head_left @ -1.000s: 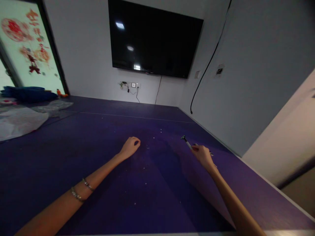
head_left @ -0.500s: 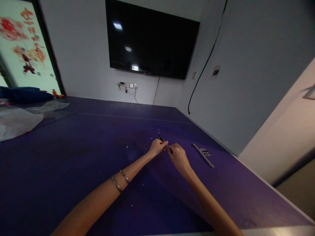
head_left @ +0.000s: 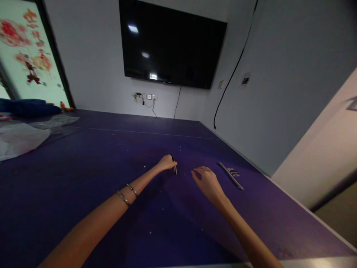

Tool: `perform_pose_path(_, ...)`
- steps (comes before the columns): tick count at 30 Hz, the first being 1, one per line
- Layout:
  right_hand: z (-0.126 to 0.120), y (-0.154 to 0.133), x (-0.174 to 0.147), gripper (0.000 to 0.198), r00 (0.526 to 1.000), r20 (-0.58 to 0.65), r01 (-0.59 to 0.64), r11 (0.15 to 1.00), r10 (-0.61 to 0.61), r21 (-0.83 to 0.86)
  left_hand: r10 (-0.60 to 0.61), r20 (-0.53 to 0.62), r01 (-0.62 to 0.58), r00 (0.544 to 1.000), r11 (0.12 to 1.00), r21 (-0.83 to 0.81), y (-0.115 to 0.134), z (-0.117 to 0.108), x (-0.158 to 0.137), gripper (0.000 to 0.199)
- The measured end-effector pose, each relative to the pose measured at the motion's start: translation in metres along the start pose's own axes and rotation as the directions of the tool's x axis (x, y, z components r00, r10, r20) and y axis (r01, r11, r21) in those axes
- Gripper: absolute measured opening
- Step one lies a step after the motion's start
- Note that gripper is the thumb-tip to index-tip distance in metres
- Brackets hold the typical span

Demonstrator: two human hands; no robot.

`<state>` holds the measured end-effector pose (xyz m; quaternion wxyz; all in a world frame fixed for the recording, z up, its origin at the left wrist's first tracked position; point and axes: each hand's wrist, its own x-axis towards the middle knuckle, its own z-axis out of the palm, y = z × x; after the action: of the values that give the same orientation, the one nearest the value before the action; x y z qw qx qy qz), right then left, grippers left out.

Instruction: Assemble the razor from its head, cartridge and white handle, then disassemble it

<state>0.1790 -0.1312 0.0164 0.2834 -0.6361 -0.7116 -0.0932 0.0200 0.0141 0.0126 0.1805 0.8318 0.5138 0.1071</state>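
Observation:
My left hand point(head_left: 166, 162) is closed on a small, thin dark object point(head_left: 175, 170) with a pale edge. One end sticks out below the fingers and a dark bit shows above them; its kind is too small to tell. To the right, my right hand point(head_left: 205, 179) hovers over the purple surface point(head_left: 178, 208), fingers loosely bent, thumb apart, nothing seen in it. Beyond that hand lies a long, thin grey strip point(head_left: 231, 176). Beside the strip is a small group of dark pieces point(head_left: 233, 172), perhaps in clear wrap.
Tiny white specks are scattered over the surface. At the far left lie clear plastic sheeting point(head_left: 23, 137), a dark blue cloth bundle point(head_left: 29, 107) and a small orange object point(head_left: 66, 107). A black cable point(head_left: 232, 70) hangs along the right wall; a television point(head_left: 173, 44) is mounted ahead.
My hands have come apart. The left has moved left with the thin dark object in it, now pointing down; the right has let go and drawn back slightly to the right.

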Motion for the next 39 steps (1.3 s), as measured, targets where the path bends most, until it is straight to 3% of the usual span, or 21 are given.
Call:
perform_pose_path(5,-0.013,0.046,-0.009,0.031,0.995,0.015,-0.1,0.995,0.1,-0.028,-0.011,0.007,0.01,1.0,0.994,0.113,-0.025,-0.008,0.014,0.023)
perform_pose_path(12,-0.021,0.084,-0.022,0.034,0.971,0.07,-0.223,0.973,0.227,-0.059,-0.066,0.05,0.056,0.997,0.98,0.189,-0.035,-0.001,0.022,0.031)
perform_pose_path(17,-0.023,0.105,-0.027,0.03,0.949,0.074,-0.295,0.948,0.305,-0.119,-0.089,0.042,0.08,0.995,0.979,0.187,-0.038,0.001,0.017,0.035)
perform_pose_path(22,-0.033,0.146,-0.031,0.03,0.914,0.08,-0.379,0.909,0.397,-0.173,-0.11,0.016,0.105,0.994,0.98,0.169,-0.043,0.0,0.0,0.04)
perform_pose_path(28,-0.039,0.195,-0.039,0.037,0.894,0.176,-0.362,0.895,0.413,-0.262,-0.107,0.001,0.106,0.994,0.989,0.107,-0.046,0.01,-0.018,0.032)
perform_pose_path(39,-0.024,0.224,-0.037,0.036,0.85,0.301,-0.355,0.892,0.432,-0.279,-0.072,-0.04,0.075,0.997,0.994,0.081,-0.046,0.016,-0.017,0.031)
